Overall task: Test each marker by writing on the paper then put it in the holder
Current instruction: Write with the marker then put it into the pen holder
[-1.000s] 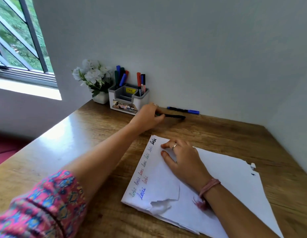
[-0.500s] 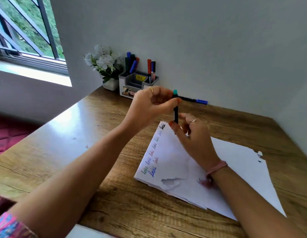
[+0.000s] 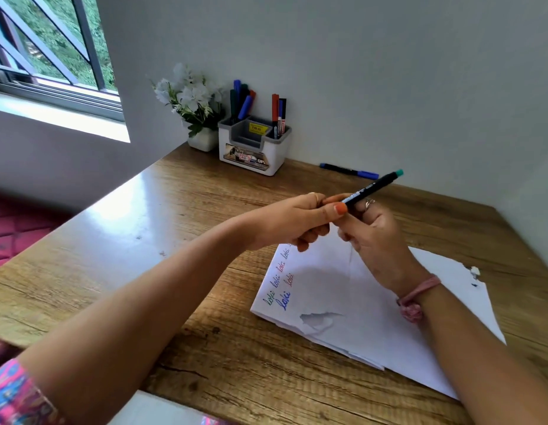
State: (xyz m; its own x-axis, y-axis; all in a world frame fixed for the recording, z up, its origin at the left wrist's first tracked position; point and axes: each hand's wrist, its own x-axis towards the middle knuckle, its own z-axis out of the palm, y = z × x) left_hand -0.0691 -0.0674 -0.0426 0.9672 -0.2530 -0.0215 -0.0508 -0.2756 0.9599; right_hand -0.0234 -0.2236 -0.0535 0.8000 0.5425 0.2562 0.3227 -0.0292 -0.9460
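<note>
A black marker with a teal end is held above the white paper, tilted up to the right. My right hand grips its barrel. My left hand pinches the marker's lower end with thumb and fingers. Whether the cap is on is hidden by the fingers. The paper carries several handwritten words in different colours along its left edge. The white and grey holder stands by the wall with several markers upright in it. A blue marker lies on the desk by the wall.
A small white pot of white flowers stands left of the holder. The wooden desk meets walls at the back and right. A window is at the upper left. The paper has a torn patch near its front edge.
My left hand picked the black marker off the desk near the holder and brought it over the paper. My right hand lifted from the paper and took hold of it. The marker tilted from upright to slanted.
</note>
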